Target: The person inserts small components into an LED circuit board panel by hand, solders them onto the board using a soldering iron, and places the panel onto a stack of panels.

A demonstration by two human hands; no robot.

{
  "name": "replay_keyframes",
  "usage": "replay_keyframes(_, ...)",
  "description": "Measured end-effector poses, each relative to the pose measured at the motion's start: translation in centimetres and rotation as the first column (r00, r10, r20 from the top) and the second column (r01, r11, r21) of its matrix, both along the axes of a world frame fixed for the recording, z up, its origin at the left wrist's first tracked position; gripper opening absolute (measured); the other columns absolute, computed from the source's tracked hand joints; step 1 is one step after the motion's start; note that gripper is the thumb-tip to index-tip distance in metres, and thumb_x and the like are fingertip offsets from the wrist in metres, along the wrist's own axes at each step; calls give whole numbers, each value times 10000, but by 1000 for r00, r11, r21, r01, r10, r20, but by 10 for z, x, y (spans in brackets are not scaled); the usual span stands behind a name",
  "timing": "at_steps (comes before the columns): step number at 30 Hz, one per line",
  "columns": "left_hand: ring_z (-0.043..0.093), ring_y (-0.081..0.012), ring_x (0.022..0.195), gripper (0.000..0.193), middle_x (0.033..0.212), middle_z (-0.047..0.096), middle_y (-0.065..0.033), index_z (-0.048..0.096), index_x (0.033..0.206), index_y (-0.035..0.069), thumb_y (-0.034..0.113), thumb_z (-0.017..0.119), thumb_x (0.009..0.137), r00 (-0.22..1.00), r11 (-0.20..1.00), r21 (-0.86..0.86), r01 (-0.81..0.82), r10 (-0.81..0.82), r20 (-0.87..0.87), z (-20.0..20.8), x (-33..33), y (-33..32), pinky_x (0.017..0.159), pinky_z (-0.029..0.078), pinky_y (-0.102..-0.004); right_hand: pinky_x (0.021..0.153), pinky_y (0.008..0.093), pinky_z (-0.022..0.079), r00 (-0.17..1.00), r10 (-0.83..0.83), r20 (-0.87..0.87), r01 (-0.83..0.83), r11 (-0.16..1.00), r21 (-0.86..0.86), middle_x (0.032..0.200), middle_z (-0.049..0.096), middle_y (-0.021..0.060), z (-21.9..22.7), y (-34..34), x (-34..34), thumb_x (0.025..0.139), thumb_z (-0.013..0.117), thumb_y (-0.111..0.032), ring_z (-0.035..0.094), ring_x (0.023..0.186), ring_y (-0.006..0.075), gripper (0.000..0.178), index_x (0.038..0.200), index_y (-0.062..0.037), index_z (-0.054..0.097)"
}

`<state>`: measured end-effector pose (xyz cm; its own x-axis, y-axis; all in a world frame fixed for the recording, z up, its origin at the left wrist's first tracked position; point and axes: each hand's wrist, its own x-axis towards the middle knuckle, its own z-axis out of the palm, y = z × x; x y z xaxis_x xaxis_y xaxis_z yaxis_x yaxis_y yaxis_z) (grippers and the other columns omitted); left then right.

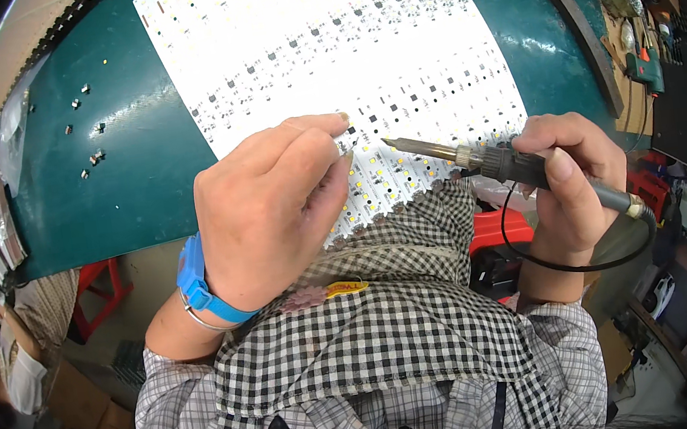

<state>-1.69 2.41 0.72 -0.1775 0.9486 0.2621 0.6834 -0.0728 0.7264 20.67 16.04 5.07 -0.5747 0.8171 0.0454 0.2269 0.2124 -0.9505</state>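
Observation:
My right hand (pixel 575 177) grips a soldering iron (pixel 504 162) by its dark handle. The iron's tip (pixel 387 140) points left over a large white circuit board panel (pixel 285 16), just right of my left fingertips. My left hand (pixel 273 197) is closed in a pinch above the panel's near part. Something small and dark shows at its fingertips, too small to name. Rows of small black chips and yellowish square components cover the panel. Its near edge reaches past the table toward my checked apron (pixel 366 332). A blue strap (pixel 207 287) circles my left wrist.
Several small metallic parts (pixel 94 157) lie scattered on the green table (pixel 135 197) at left. A dark curved bar (pixel 584 43) lies to the right, near a wooden board with tools. Red plastic stools (pixel 500 229) stand below. The iron's black cable (pixel 577 269) loops under my right hand.

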Motion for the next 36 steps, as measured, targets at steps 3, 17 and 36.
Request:
replay_keyframes(3, 673, -195, 712, 169, 989, 725, -139, 590, 789, 1, -74, 734, 741, 1000, 999, -32, 24, -24, 8, 2, -1, 2, 603, 518, -266, 501, 231, 357, 999, 12, 45, -10, 999, -41, 678, 655, 82, -2, 4, -3, 809, 667, -207, 528, 549, 90, 256, 831, 43, 715)
replay_keyframes(17, 687, -203, 758, 165, 979, 706, -132, 589, 778, -2, -65, 737, 744, 998, 994, -108, 29, -22, 65, 5, -2, 4, 634, 529, -274, 511, 249, 356, 987, 161, -4, -161, 987, -31, 626, 625, 81, -6, 10, -10, 805, 683, -122, 526, 547, 110, 193, 839, 66, 709)
replay_keyframes(36, 356, -31, 472, 157, 1033, 721, -81, 573, 736, 24, -34, 719, 755, 992, 994, -103, 21, -8, 128, 5, 1, 1, 428, 310, -213, 540, 209, 441, 964, -53, -262, 65, 997, 38, 895, 696, 199, -18, 23, 20, 991, 512, -520, 601, 625, 131, 662, 1176, 107, 613)
